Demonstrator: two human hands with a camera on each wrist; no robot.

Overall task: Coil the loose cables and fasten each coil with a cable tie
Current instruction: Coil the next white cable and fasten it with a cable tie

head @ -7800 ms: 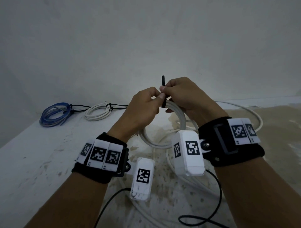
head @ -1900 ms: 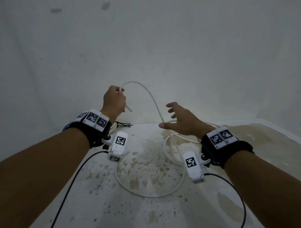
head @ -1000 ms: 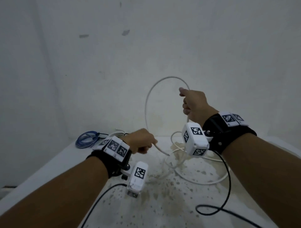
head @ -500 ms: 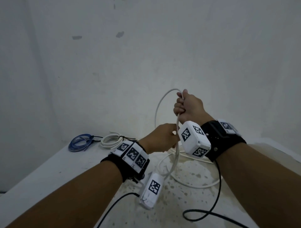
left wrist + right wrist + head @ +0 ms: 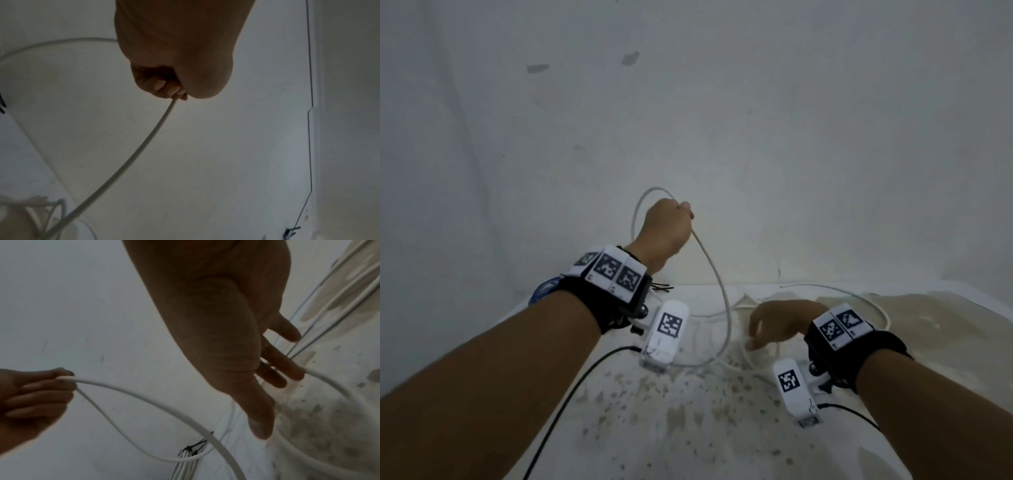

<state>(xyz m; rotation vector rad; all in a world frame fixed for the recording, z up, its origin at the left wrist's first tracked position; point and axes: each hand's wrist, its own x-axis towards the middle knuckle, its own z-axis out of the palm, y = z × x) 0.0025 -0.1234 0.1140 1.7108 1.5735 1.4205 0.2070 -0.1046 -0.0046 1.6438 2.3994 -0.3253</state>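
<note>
Nearest, the right hand (image 5: 779,323) hovers low over the stained table (image 5: 688,428), its fingers (image 5: 287,368) spread and relaxed, gripping nothing, their tips touching strands of the white cable (image 5: 717,274) lying there. Further off, the left hand (image 5: 666,229) is raised before the wall (image 5: 722,120), its fingers (image 5: 162,87) curled tight round the cable, which loops up over the fist and falls in an arc to the table. Behind, a tied white coil (image 5: 185,465) lies by the wall.
</note>
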